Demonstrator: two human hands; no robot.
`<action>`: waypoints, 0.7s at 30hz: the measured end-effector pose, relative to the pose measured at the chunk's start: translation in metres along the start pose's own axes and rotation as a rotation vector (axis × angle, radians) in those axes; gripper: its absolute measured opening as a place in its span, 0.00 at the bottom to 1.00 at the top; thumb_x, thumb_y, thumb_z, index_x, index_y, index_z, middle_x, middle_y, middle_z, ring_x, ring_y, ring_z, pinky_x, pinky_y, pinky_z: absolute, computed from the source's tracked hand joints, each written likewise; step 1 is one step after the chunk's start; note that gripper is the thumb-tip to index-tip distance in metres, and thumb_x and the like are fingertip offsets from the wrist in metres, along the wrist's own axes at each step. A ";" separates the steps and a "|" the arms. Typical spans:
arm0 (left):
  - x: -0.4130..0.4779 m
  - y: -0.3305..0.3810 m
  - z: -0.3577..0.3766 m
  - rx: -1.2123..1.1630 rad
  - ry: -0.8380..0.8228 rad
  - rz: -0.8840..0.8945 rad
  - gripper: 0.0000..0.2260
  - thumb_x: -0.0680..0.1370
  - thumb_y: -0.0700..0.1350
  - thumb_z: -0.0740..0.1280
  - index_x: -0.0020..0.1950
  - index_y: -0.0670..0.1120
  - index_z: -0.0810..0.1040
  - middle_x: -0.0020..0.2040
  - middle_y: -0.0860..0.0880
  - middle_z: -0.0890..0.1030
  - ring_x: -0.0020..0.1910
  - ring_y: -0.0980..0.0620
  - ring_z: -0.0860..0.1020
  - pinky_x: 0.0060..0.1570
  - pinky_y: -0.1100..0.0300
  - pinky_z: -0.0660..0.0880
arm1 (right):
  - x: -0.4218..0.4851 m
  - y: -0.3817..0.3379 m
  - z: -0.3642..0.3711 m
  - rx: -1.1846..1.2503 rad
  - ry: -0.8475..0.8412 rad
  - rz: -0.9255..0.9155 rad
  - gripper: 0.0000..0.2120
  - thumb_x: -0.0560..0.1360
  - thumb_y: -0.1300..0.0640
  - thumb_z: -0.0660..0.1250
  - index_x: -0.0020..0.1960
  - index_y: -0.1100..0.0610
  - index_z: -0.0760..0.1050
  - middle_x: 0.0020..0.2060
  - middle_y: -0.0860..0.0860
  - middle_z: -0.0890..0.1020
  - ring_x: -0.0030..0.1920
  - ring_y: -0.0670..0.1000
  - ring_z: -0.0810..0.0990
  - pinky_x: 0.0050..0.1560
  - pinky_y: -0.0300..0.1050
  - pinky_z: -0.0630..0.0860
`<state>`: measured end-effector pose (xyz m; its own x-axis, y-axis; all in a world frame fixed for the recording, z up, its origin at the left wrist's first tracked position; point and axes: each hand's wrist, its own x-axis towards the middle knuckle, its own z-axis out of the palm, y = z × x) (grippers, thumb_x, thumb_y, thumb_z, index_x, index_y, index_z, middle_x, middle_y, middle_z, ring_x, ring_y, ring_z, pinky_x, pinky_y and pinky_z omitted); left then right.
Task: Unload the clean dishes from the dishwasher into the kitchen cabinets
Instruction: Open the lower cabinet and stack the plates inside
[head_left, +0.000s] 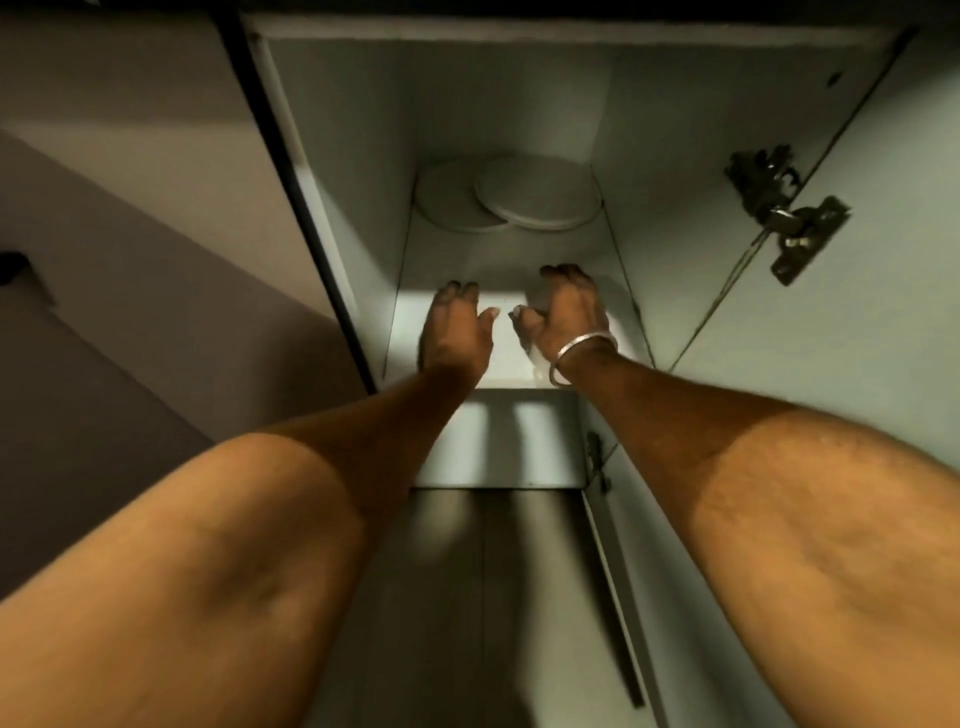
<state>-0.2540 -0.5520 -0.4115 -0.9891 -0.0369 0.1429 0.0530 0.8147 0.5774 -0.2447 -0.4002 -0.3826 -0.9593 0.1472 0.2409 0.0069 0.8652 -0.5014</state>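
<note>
Two bare forearms fill the near part of the view, both cut off at the bottom edge. The left forearm (208, 545) and the right forearm (779, 493) reach up into an open white cabinet (337, 156). Between them the cabinet's lower part lies in shadow and is hard to make out. A small dark hinge (595, 462) shows at its right side.

A plain silver metal bangle (582, 358) circles the right wrist. Over the front of a white shelf (519, 249), the left hand (457, 327) is seen from the back with its grip apart. Its fingers stretch forward and its thumb points sideways, holding nothing that shows. The right hand (563, 312) is just beside it, the two thumbs near but apart. Its fingers bend down at the knuckles and hide their tips, so I cannot tell whether that grip is clamped on anything. The bright patch between the hands is probably only lit shelf board, though blur leaves that unsure.

At the back of the same shelf lie two round plates, flat. The right white plate (540, 195) overlaps the rim of the left white plate (447, 197), and their far edges fade into the dim rear wall.

To the right, a large dark metal hinge (784, 213) sits on the open white cabinet door (909, 260), which the frame cuts off. A dark object (15, 265) at the left edge is cut off and too unclear to identify.
</note>
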 end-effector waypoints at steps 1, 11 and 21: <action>-0.015 0.002 -0.011 0.016 -0.026 -0.008 0.22 0.84 0.53 0.63 0.76 0.46 0.71 0.77 0.44 0.69 0.76 0.44 0.67 0.72 0.52 0.66 | -0.011 -0.005 -0.011 0.012 -0.002 0.014 0.30 0.72 0.46 0.73 0.70 0.58 0.74 0.67 0.57 0.75 0.69 0.58 0.71 0.69 0.50 0.70; -0.164 0.068 -0.132 0.015 -0.169 -0.143 0.20 0.84 0.55 0.62 0.74 0.49 0.73 0.72 0.47 0.73 0.67 0.42 0.75 0.62 0.46 0.76 | -0.136 -0.054 -0.120 0.093 -0.054 0.189 0.29 0.73 0.49 0.75 0.71 0.58 0.74 0.68 0.56 0.76 0.69 0.57 0.72 0.71 0.50 0.69; -0.319 0.130 -0.217 0.007 -0.167 -0.186 0.17 0.84 0.52 0.61 0.71 0.49 0.75 0.69 0.51 0.76 0.67 0.47 0.75 0.60 0.50 0.74 | -0.298 -0.100 -0.216 0.230 -0.016 0.265 0.24 0.71 0.52 0.75 0.65 0.59 0.78 0.60 0.55 0.80 0.61 0.58 0.77 0.64 0.51 0.74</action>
<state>0.0986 -0.5598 -0.2074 -0.9908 -0.0909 -0.1005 -0.1324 0.8067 0.5759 0.1012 -0.4271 -0.2240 -0.9369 0.3434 0.0654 0.1943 0.6669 -0.7193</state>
